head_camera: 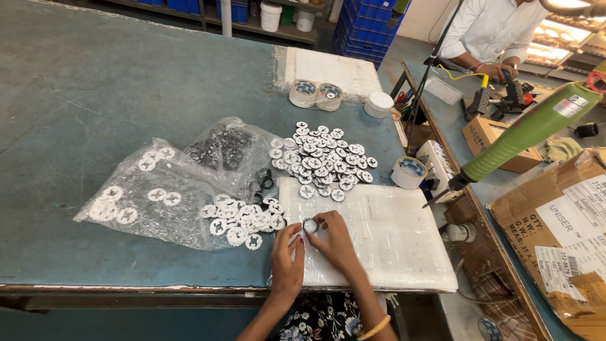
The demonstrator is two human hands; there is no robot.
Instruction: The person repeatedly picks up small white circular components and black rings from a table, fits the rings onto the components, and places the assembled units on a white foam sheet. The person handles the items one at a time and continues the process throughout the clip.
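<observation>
Pinching one small round white disc with a dark centre [310,225] between both hands, the right hand [336,241] fingers grip its edge while the left hand [287,262] fingers steady it over the white foam sheet [391,243] at the bench's [95,88] near edge. Two clear plastic bags [183,183] and two loose heaps of discs [325,161] lie within reach.

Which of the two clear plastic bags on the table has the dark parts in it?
The rear bag, nearer the loose pile of white discs; it holds dark rings, while the front-left bag holds only white discs.
</observation>
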